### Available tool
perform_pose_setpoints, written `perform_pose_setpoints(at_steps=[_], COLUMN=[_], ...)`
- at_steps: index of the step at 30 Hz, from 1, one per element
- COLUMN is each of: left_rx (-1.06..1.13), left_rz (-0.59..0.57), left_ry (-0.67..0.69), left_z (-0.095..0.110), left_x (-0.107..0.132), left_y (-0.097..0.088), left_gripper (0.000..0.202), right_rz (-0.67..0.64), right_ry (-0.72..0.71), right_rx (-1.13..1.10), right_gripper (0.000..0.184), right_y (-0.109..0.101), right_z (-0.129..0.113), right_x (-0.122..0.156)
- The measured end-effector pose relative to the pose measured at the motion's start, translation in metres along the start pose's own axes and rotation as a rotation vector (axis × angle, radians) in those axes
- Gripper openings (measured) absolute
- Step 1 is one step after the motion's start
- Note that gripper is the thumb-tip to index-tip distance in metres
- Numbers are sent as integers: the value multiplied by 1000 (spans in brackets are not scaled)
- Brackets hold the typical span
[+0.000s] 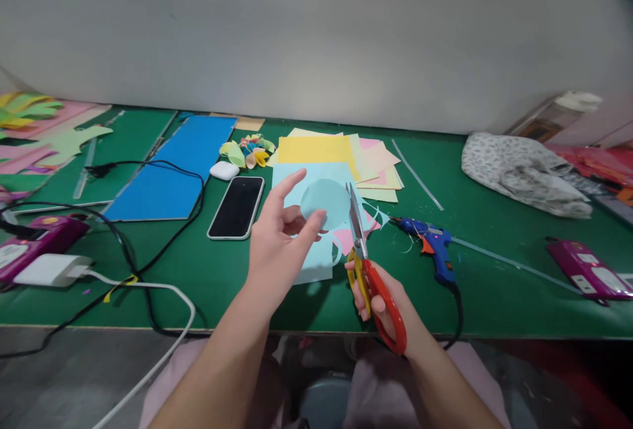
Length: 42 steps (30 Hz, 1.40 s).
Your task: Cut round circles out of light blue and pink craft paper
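Observation:
In my left hand (284, 225) is a light blue paper circle (332, 201), with the thumb on its near face and the index finger raised off it. My right hand (380, 297) grips scissors (360, 244) with one red and one yellow handle. Their blades point up and away from me, slightly parted, beside the circle's right edge. Beneath both hands lies a light blue sheet (316, 264), with thin curled blue offcuts and pink scraps (345, 240) at its right side.
Behind are stacked yellow and pastel sheets (316, 149) and small paper flowers (250, 150). A phone (236, 208) and white case (224, 170) lie left, near a blue board (173, 169) and cables. Rightward are a blue glue gun (430, 241), purple power strip (588, 267) and patterned cloth (519, 175).

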<state>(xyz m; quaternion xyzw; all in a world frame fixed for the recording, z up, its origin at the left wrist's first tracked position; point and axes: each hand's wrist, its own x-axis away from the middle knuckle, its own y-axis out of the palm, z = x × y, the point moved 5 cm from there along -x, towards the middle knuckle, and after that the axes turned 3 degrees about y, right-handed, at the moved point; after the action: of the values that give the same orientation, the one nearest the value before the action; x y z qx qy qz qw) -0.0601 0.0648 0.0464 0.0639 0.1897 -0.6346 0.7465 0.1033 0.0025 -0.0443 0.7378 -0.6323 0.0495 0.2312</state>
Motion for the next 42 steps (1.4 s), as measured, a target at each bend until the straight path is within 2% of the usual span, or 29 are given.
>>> perform_pose_setpoints(at_steps=[6,14,22,42], left_rx=[-2,-27,-42,-18], left_rz=[24,-11,-50,4], left_ry=[4,-13,-13,18], left_z=[0,2,3,1], left_x=[-1,0,0,-4], left_y=[-1,0,0,-6], left_gripper=[53,55,53,54], right_rz=[-25,-4,-13,-62], right_ry=[18,29,17,14], right_rx=[13,5,-17,-27], right_gripper=[78,82,76,70], right_y=[2,-1,-1,-6], right_z=[-1,0,1,10], right_x=[0,1,-1,-1])
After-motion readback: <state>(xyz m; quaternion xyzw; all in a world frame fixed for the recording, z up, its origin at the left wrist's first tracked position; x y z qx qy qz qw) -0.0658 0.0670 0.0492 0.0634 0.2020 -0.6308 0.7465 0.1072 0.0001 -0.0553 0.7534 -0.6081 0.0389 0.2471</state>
